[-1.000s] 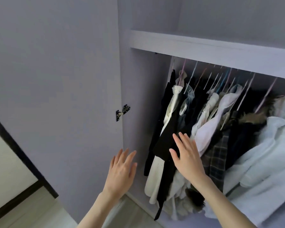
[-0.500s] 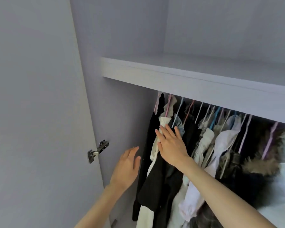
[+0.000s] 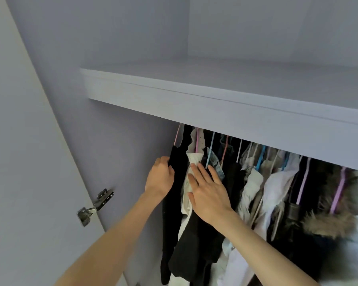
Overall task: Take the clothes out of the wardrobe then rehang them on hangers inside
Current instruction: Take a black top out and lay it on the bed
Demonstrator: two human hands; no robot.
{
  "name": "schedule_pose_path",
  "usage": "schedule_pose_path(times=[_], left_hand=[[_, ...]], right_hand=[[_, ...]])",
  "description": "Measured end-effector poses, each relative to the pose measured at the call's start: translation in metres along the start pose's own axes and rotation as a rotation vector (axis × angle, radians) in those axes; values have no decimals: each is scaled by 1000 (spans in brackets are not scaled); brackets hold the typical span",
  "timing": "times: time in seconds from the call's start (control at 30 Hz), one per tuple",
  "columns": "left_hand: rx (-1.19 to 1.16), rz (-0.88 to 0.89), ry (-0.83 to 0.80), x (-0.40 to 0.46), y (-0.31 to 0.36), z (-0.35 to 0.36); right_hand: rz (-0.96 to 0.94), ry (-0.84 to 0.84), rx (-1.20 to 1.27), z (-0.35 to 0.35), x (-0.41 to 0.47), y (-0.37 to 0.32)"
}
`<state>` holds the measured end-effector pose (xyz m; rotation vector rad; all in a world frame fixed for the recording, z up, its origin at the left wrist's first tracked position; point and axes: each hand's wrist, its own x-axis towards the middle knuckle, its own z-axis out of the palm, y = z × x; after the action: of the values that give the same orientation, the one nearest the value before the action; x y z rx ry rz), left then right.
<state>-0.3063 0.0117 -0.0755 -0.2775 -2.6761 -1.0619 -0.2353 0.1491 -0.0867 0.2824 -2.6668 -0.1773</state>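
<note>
**First garment singled out at the left end of the rail**

I have both hands up among the hanging clothes. My left hand [image 3: 160, 178] curls its fingers round the upper edge of the black garment [image 3: 175, 195], the outermost piece, which hangs from a pink hanger [image 3: 177, 137] right beside the wardrobe's side wall [image 3: 112, 141]. I grip it there, I judge, because that end piece comes free without dragging its neighbours.

My right hand [image 3: 208, 191] lies flat, fingers straight and spread, pressing on the white garment [image 3: 191, 182] next along. It holds nothing; it seems to serve as a stop, pushing the packed row rightward so a gap opens beside the black piece.

The rest of the clothes hang crowded under the shelf [image 3: 225, 104] on pink, blue and white hangers, with a fur-trimmed coat [image 3: 329, 221] far to the right. The rail itself is hidden behind the shelf's front edge, so I cannot see how the hooks sit. The door [image 3: 29, 182] stands open at my left, its hinge [image 3: 95, 205] exposed.

Nothing is out yet: I count 0 garments removed.
</note>
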Motion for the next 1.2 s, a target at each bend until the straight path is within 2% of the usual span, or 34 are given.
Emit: schedule_pose_path(times=[0.13, 0.2, 0.33, 0.53, 0.63, 0.77, 0.87, 1.0, 1.2], left_hand=[[14, -91, 11, 12, -2, 1], [45, -89, 16, 21, -3, -4], [-39, -37, 109, 31, 0, -18], [-76, 61, 212, 22, -17, -38], [-69, 112, 259, -3, -34, -44], [-19, 86, 269, -42, -54, -49], [11, 60, 261, -73, -63, -53], [4, 28, 272, -116, -74, -63], [15, -77, 211, -182, -97, -68]], right_hand=[[-18, -11, 37, -5, 1, 2], [3, -74, 72, -9, 2, 3], [38, -124, 90, -15, 2, 3], [50, -75, 170, -17, 5, 3], [63, -27, 374, -24, 9, -2], [127, 26, 713, -32, 20, -20], [228, -64, 980, -35, 30, -48], [342, -289, 1240, -34, 39, -88], [552, -461, 1665, -39, 24, -149]])
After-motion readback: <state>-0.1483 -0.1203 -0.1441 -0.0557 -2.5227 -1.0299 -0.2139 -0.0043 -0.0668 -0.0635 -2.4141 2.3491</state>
